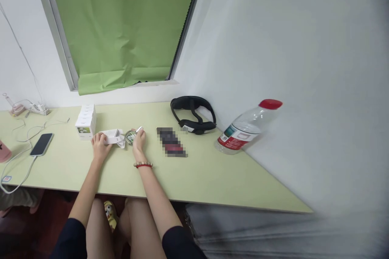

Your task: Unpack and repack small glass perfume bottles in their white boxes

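My left hand [100, 145] is closed around one end of a small white carton [112, 135] lying on the table. The carton's flaps [121, 139] stand open on the side facing my right hand. Just beyond those flaps, my right hand [139, 139] grips a small rounded green-and-white bundle [130, 137], whose exact kind I cannot make out. A bit of something white and shiny sticks up at its fingertips. Behind my left hand stands a row of similar white boxes [86, 122], packed close together, the front one bearing a green picture.
On the pale table [206, 178] are a pixelated dark item [172, 142], a black head strap [194, 123] and a large clear bottle with a red cap [240, 131]. To the left lie a phone [41, 145] on a white cable and a pink cup [4, 153].
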Tool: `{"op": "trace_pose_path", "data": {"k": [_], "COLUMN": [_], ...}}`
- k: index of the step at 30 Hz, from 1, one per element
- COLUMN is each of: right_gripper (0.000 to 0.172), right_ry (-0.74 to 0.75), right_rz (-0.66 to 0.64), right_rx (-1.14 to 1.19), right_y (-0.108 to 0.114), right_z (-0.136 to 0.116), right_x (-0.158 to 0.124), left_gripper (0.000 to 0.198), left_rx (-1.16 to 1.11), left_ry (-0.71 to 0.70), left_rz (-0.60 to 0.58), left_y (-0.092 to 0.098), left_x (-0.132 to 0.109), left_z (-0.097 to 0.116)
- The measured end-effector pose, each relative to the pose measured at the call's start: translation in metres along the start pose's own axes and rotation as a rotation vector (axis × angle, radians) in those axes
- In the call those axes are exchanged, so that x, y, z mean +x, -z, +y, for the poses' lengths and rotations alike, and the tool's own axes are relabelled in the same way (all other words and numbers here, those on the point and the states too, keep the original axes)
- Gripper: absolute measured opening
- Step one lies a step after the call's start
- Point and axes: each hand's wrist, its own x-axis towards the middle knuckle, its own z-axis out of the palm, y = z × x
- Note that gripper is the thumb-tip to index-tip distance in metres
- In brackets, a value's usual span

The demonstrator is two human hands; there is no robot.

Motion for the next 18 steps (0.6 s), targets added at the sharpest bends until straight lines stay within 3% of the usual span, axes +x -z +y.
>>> {"op": "trace_pose_path", "data": {"k": [8,14,18], "right_gripper": [0.051,0.057,0.058], "right_ry": [0.229,0.271,0.363], "right_rz": [0.025,-0.021,-0.104], "right_rx": [-0.143,-0.174,-0.282], "right_y": [0.002,0.002,0.003], "right_z": [-0.005,-0.007,-0.01], "right_x": [-0.005,-0.009,-0.016], "left_gripper": [0.041,0.054,0.068], "left_rx": [-0.228,-0.227,-0.124], "left_ry": [0.089,0.412,0.443], "left_rz": [0.023,-0.183,-0.353], "left_y": [0.004,0.012,0.012], "left_x": [-0.002,0.001,0.004], "left_z": [0.001,0.013,0.012]}}
